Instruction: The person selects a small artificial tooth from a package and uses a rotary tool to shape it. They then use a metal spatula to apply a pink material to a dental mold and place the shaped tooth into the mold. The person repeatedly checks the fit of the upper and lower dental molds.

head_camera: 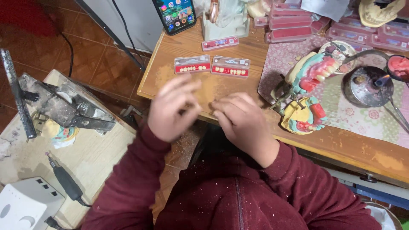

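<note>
Two blurred hands, left hand and right hand, meet above the worn wooden table, finger state unclear.

I see my left hand and right hand bare, coming out of dark red cloth sleeves with a soft, matt weave and pale dust on it. Under them the wooden table looks worn and matt, with powder rubbed in. The two tooth cards are glossy red plastic under clear covers. The dental model looks like matt plaster with shiny pink wax. The press is rough, stained grey metal.
</note>
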